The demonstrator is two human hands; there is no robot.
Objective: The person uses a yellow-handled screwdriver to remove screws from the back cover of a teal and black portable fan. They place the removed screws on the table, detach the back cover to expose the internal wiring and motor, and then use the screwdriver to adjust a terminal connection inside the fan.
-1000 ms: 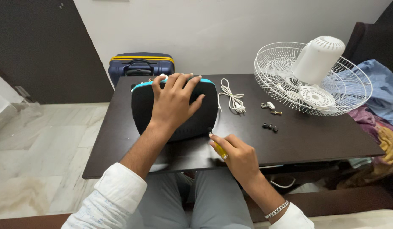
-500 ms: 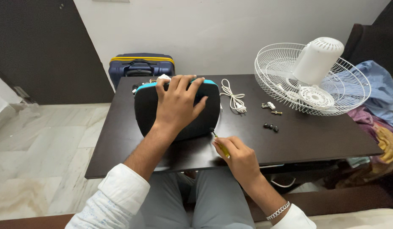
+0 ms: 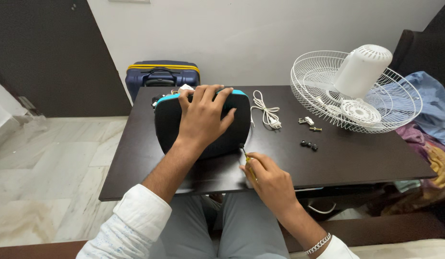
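One case: the black case [image 3: 203, 125] with a teal rim lay flat at the middle of the surface [image 3: 356, 163].
Left hand [image 3: 203, 115]: you had it spread flat on the case.
Right hand [image 3: 268, 180]: you clamped it on the screwdriver [image 3: 245, 156], tip at the case's corner.
Handling: likely rigid, smooth, fairly light; take it by the edges.
Count: one cord [image 3: 265, 111], one fan cage [image 3: 356, 91], three black screws [image 3: 308, 144].
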